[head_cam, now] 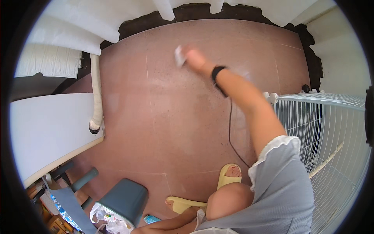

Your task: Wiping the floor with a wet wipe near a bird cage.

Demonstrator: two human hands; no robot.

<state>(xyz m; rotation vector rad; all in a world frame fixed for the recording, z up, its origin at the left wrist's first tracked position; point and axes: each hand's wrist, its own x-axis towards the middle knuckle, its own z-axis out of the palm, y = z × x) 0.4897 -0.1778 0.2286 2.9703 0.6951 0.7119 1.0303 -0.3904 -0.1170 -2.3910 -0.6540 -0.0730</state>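
Note:
My right hand [194, 58], blurred, holds a crumpled white tissue or cloth [179, 56] against or just above the reddish-brown floor [187, 117]. Around that wrist is a black band [218, 73], and a thin dark cable [230, 128] trails from near it toward my body. My left forearm [166, 225] reaches along the bottom edge, with its hand out of view. Near that forearm stands a dark grey-green trash bin [125, 199] lined with a white plastic bag [100, 215]. A blue packet [151, 219] lies on the floor beside the bin.
Right of my arm stands a white wire cage [298, 122] with a wooden perch [327, 161]. A wrapped pipe [96, 87] enters the white tabletop [58, 125] at left. White sheeting [140, 17] hangs along the far side. My yellow slippers [223, 180] are at the bottom.

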